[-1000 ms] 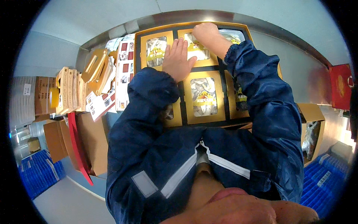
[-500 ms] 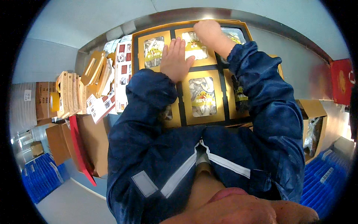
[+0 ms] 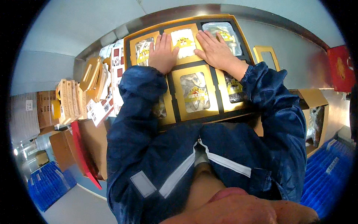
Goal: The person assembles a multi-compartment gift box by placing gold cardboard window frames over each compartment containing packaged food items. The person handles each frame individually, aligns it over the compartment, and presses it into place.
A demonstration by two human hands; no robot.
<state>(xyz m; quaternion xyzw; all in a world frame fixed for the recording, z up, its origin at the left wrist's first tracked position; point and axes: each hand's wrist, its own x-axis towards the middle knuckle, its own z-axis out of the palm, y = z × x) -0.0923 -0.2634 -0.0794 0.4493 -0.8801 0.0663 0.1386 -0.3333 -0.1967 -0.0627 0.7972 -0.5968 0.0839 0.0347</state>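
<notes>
Whereas my right hand reached further up a second ago, both now lie flat, released, flanking the middle packet; left hand barely shifted.

Grey steel worktable; cardboard cartons left; blue plastic crates on floor.

Gold windowed packets in a black-partitioned gift box at twelve o'clock. Flat gold cartons stacked at nine. Red box at two. Brown cardboard cartons at eight.
</notes>
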